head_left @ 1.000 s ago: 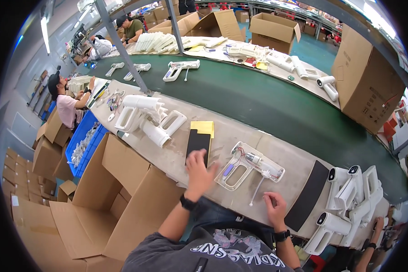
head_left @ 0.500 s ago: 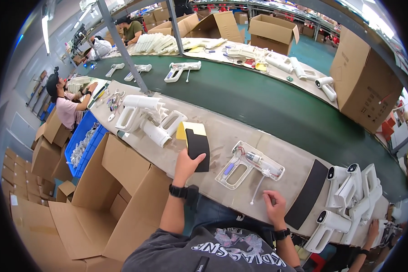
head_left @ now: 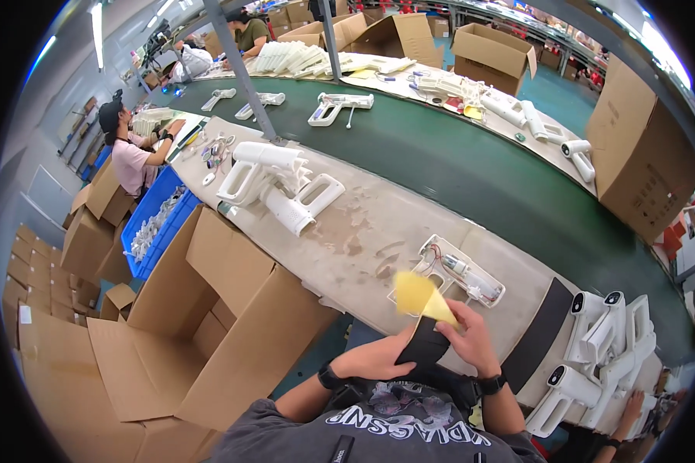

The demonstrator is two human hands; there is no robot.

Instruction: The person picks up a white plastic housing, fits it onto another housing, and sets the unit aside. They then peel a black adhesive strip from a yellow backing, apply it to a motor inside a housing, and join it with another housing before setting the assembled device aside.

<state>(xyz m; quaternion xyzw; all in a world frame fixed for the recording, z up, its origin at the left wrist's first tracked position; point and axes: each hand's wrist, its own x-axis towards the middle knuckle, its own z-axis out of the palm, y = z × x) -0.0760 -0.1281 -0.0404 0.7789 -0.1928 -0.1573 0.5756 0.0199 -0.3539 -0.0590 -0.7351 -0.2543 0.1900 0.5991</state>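
A curved black foam pad (head_left: 426, 344) is held low in front of my chest. My left hand (head_left: 380, 356) is closed round its left side. My right hand (head_left: 471, 336) pinches at the pad's upper right edge, where a yellow sheet of backing paper (head_left: 417, 293) sticks up, blurred by motion. Just beyond the paper lies an open white gun-shaped housing half (head_left: 479, 282), with a motor and wires inside; the paper and my right hand hide part of its handle. A second, longer black foam strip (head_left: 539, 332) lies flat to the right of my right hand.
White gun-shaped bodies (head_left: 614, 336) are heaped at the right, others (head_left: 274, 181) at the left. A green conveyor (head_left: 432, 154) runs behind the bench (head_left: 347, 247). An open carton (head_left: 154, 370) and a blue bin (head_left: 166, 224) stand at the left. A co-worker (head_left: 131, 150) sits beyond.
My left hand has brought the foam pad down and right, toward my body. My right hand has come up from the bench to meet it at the yellow paper. The whole view has shifted slightly.
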